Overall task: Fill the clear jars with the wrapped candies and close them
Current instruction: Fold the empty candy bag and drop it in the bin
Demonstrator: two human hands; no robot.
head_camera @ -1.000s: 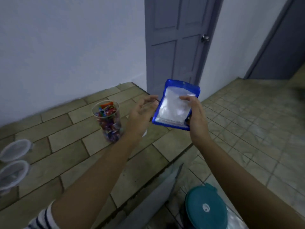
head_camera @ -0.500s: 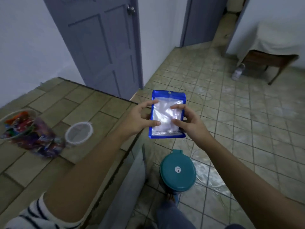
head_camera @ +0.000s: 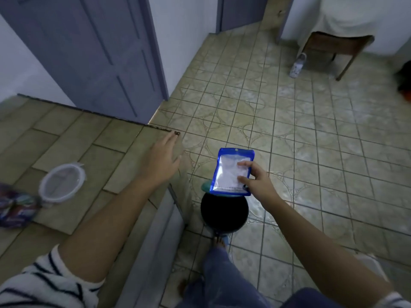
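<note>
Since half a second ago the left hand (head_camera: 159,161) has let go of the blue-edged pouch (head_camera: 231,172) and now hovers, fingers straight and spread, over the table's (head_camera: 89,138) far right corner. Only the right hand (head_camera: 255,183) holds the pouch, pinched between thumb and fingers, just above the pedal bin (head_camera: 224,212) on the floor, whose teal lid (head_camera: 205,187) now stands raised. At the table's left edge is the jar of wrapped candies (head_camera: 15,207), blurred, with a clear lid (head_camera: 61,183) lying just beside it.

On my feed, candy jar (head_camera: 16,208) blurred and cropped at left; teal bin lid (head_camera: 205,187) mostly behind blue pouch (head_camera: 233,172).
</note>
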